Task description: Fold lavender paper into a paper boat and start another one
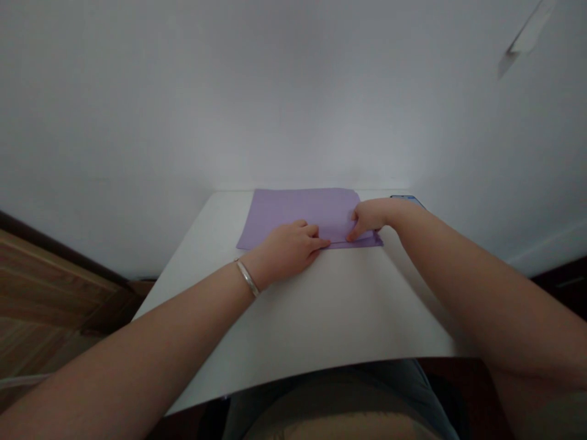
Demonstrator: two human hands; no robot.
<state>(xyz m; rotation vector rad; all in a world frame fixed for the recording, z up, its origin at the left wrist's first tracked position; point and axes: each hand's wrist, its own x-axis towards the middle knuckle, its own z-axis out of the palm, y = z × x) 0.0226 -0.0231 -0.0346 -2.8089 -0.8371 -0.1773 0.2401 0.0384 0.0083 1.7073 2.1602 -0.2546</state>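
Observation:
A stack of purple paper sheets (293, 206) lies near the back of the white table, its layers slightly uneven at the front right corner. My left hand (291, 249) rests over the stack's front edge, one finger stretched along that edge and the others bent on top. At the right side, my right hand (370, 215) has its thumb and fingers closed on the paper near the front right corner. Part of that corner is hidden under the right hand. A silver bangle (247, 278) circles my left wrist.
The white table (330, 318) stands against a pale wall (293, 91). Partly behind my right forearm lies a flat dark-edged object (407, 198), perhaps a phone. Wooden furniture (50, 287) stands to the left. A white piece (532, 30) sticks out from the right wall.

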